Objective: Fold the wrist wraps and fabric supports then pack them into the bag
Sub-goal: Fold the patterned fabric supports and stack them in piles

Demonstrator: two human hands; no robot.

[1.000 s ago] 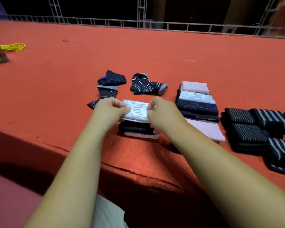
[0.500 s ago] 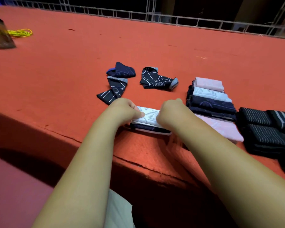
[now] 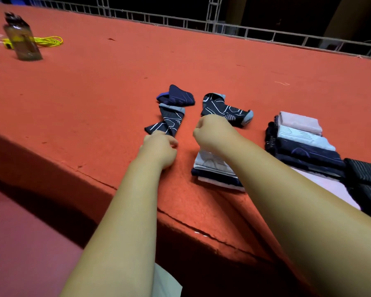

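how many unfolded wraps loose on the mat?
3. A navy wrap farthest back; a white-lined wrap just beyond the left hand; a grey-cuffed wrap just beyond the right hand. The arms could hide more.

folded wraps (image 3: 212, 166) stacked, three loose (image 3: 169, 118)

Counter (image 3: 201, 61): matt red-orange covering, felt-like, rough nap, cracked along front edge.
Navy wrist wrap (image 3: 225, 109): soft knit cloth, matt, white line pattern.
Folded stack (image 3: 212, 166): same matt knit, pale and navy.
Bottle (image 3: 23, 39): smooth translucent plastic.
Railing (image 3: 244, 28): pale metal truss.
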